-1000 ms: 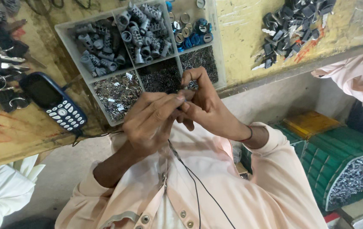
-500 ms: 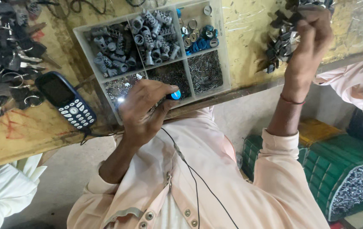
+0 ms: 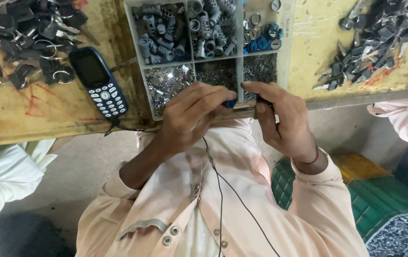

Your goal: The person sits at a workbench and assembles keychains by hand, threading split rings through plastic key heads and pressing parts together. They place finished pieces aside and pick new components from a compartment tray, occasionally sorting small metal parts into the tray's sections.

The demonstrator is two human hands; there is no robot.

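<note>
Blue, small and rigid, the part (image 3: 230, 103) sits between both hands at the near edge of the tabletop (image 3: 47, 119). Left hand (image 3: 189, 116) pinches it with fingertips pressed together; right hand (image 3: 280, 119) closes on its other end, apparently holding a dark piece. Beyond the knuckles lies a compartment tray (image 3: 285, 57). Judged light, hard, slippery; best gripped across its sides.

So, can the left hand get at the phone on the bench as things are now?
Probably yes. The phone lies uncovered on the bench, just left of the left hand, with nothing between them. But that hand is pinching a small blue part together with the right hand, so it is not free.
</note>
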